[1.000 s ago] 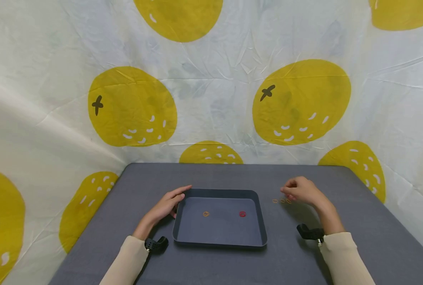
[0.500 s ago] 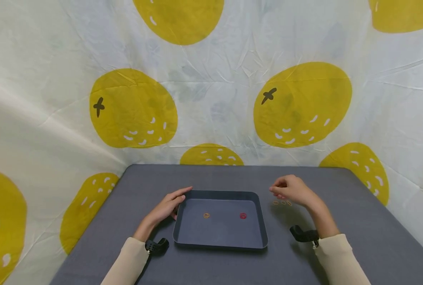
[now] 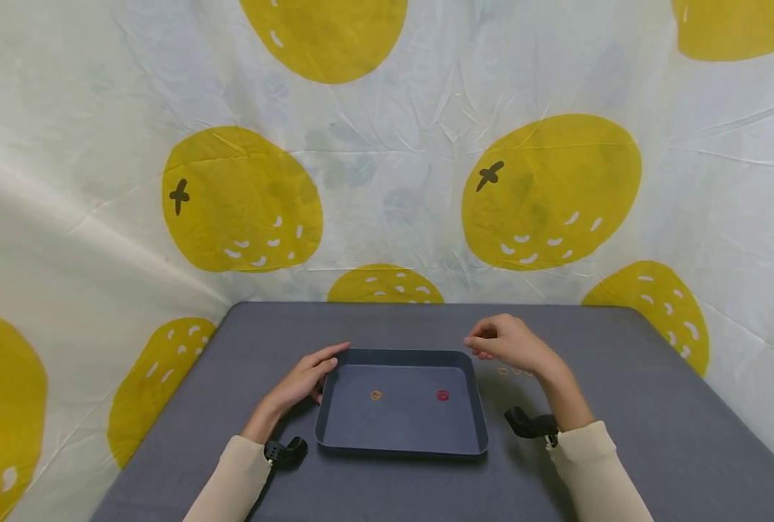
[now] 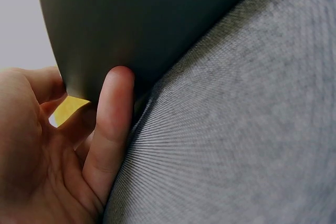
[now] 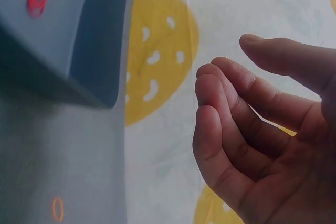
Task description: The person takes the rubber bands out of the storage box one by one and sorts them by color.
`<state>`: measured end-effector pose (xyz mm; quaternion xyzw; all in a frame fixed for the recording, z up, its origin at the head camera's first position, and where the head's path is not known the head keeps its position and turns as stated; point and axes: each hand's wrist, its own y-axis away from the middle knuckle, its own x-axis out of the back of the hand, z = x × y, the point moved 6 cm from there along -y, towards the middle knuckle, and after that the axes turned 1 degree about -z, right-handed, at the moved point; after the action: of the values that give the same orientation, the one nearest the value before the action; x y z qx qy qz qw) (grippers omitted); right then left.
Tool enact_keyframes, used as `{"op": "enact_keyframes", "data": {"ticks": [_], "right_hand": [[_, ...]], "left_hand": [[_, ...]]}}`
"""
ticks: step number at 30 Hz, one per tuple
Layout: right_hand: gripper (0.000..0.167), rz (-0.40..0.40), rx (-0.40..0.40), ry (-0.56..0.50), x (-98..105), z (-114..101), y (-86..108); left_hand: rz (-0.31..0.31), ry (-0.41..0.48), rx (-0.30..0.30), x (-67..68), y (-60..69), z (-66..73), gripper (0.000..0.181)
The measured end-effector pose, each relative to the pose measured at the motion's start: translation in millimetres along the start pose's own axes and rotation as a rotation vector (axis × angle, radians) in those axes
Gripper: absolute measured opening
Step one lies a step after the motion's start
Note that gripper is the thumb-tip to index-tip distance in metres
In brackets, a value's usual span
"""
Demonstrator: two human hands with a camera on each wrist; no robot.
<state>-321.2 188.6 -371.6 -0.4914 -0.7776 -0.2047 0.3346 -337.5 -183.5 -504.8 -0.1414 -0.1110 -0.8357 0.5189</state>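
"Which hand was nearer the loose orange bands?"

"The right hand. Its fingertips hung near the far right corner of the tray. The bands lay on the table, right of those fingertips and a little nearer, in a short row running left to right, its right end partly covered."

"Did that hand hold anything?"

"Nothing showed in it. The fingers were loosely bent and the thumb stood apart from them."

"And the left hand?"

"It gripped the far left corner of the tray, so the tray lay between it and the loose bands."

"How was the tray turned?"

"Its long sides ran left to right. Inside, an orange loop, perhaps doubled, lay to the left and a red loop to the right, the red one nearer the right hand."
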Motion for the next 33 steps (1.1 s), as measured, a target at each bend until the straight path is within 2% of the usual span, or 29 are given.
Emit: {"op": "enact_keyframes", "data": {"ticks": [12, 26, 33], "right_hand": [[0.023, -0.036, 0.041, -0.035, -18, -21, -18.0], [0.016, -0.106, 0.061, -0.053, -60, -45, -46.0], [0.013, -0.147, 0.106, 0.004, -83, -58, -55.9]], "left_hand": [[-0.009, 0.003, 0.004, -2.6, -0.6, 2.0, 0.046], [-0.003, 0.009, 0.007, -2.1, -1.1, 2.8, 0.047], [-0.002, 0.007, -0.007, -0.5, -0.9, 1.4, 0.047]]}}
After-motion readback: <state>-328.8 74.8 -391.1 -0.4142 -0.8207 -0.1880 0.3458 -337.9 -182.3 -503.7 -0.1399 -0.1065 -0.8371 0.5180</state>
